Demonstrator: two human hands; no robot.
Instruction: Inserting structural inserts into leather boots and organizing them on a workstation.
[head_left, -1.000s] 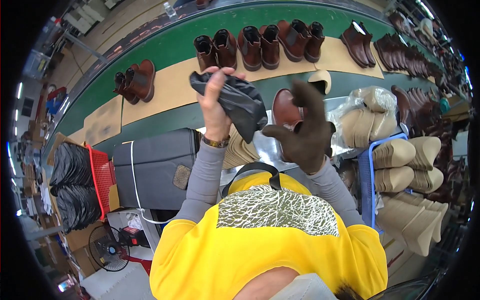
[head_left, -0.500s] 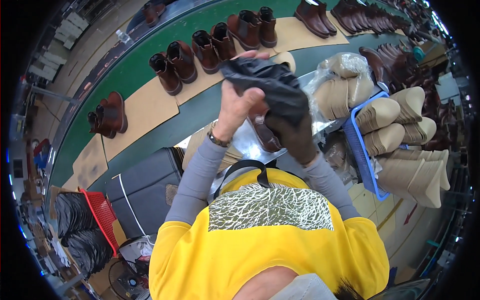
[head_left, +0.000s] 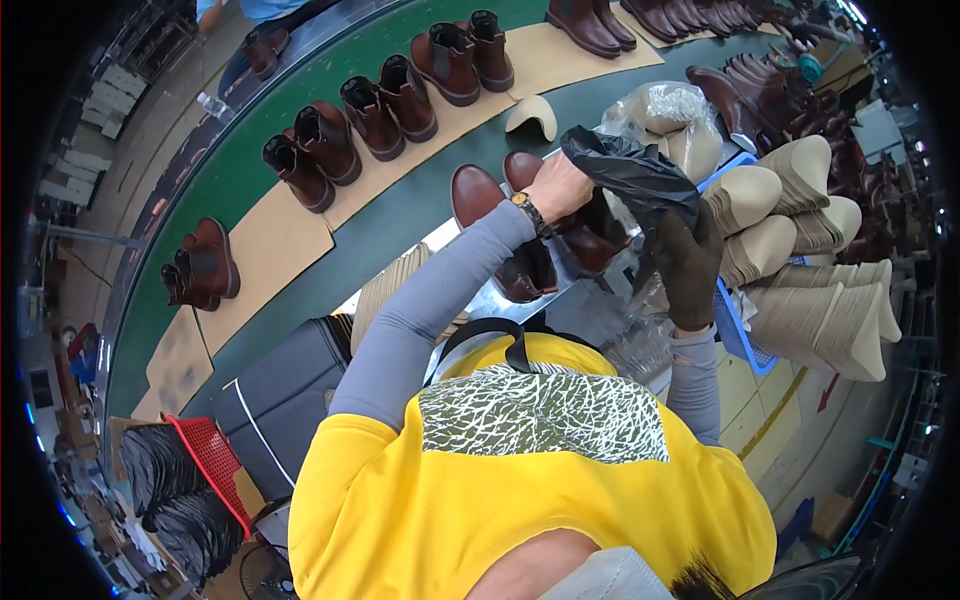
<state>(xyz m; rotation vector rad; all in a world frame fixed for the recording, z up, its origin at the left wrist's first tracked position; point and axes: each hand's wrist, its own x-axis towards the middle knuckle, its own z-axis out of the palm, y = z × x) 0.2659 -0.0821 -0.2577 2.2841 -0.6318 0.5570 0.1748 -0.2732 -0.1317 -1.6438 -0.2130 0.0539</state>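
Observation:
A crumpled black plastic sheet (head_left: 635,175) hangs between my two hands, right of a pair of brown leather ankle boots. My left hand (head_left: 562,188), bare with a wristwatch, reaches over the boots and grips the sheet's near-left edge; its fingertips are partly hidden under the plastic. My right hand (head_left: 688,268), in a dark brown glove, holds the sheet's lower right end. Below my left wrist one boot (head_left: 524,272) lies on a shiny metal surface, its toe pointing away. The other boot (head_left: 592,245) lies beside it, partly covered by my left hand.
Several pairs of brown boots (head_left: 375,110) stand on cardboard along the green table. A beige curved insert (head_left: 532,117) lies beyond my hands. On the right, a blue basket (head_left: 738,325) holds stacked beige inserts (head_left: 765,250). A red basket (head_left: 208,465) and black sheets (head_left: 165,470) are at lower left.
Both hands have moved right with the black sheet, uncovering the pair of boots. The view has shifted, and part of another person now shows at the top left.

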